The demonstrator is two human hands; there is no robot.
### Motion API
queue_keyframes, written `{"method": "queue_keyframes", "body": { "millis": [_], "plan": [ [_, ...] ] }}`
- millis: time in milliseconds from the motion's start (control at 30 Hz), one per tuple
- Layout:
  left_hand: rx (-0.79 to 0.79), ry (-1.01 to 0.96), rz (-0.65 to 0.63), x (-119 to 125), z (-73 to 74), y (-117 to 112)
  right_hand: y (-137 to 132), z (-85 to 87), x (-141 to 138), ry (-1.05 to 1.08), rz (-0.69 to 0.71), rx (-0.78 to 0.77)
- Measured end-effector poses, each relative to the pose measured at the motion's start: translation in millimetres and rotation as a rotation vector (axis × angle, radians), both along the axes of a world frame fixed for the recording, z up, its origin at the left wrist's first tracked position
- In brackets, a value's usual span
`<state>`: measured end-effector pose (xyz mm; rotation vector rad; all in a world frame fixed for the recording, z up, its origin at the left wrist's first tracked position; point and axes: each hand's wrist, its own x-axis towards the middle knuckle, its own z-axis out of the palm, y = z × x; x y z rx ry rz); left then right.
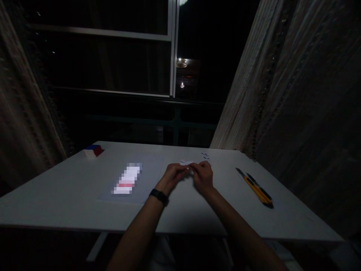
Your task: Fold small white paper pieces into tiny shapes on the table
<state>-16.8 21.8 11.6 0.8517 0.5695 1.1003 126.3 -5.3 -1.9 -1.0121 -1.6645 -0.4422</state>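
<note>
My left hand, with a dark band on its wrist, is closed on a small white piece of paper held over the middle of the table. Pinching the same piece from the other side is my right hand; the fingertips of both hands nearly meet. A dark mark shows on the paper, too small to read. Just beyond my right hand lie more small white paper pieces with dark marks, partly hidden by the hand.
On the white table, a bright blurred phone-like screen rests on a paper sheet at left. A puzzle cube sits at the far left corner. To the right lie a yellow utility knife and a black pen.
</note>
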Motion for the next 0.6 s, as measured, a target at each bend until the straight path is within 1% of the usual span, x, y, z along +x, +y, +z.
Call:
{"method": "queue_keyframes", "body": {
  "millis": [67,167,333,433,600],
  "plan": [
    [-0.007,0.000,-0.006,-0.2,-0.1,0.4,1.1,-0.5,1.6,-0.032,0.003,0.006],
    [0.009,0.005,0.002,-0.1,0.2,0.0,3.7,-2.1,1.7,0.007,0.018,0.025],
    [0.018,0.081,0.078,-0.8,0.2,0.0,7.2,-2.6,0.2,0.072,0.026,0.106],
    [0.001,0.098,0.094,-1.9,0.2,0.4,6.7,-2.5,2.4,0.018,0.028,0.100],
    [-0.009,0.048,0.103,-2.6,1.4,-1.1,3.8,-2.5,7.7,-0.138,0.025,0.096]
  ]
}}
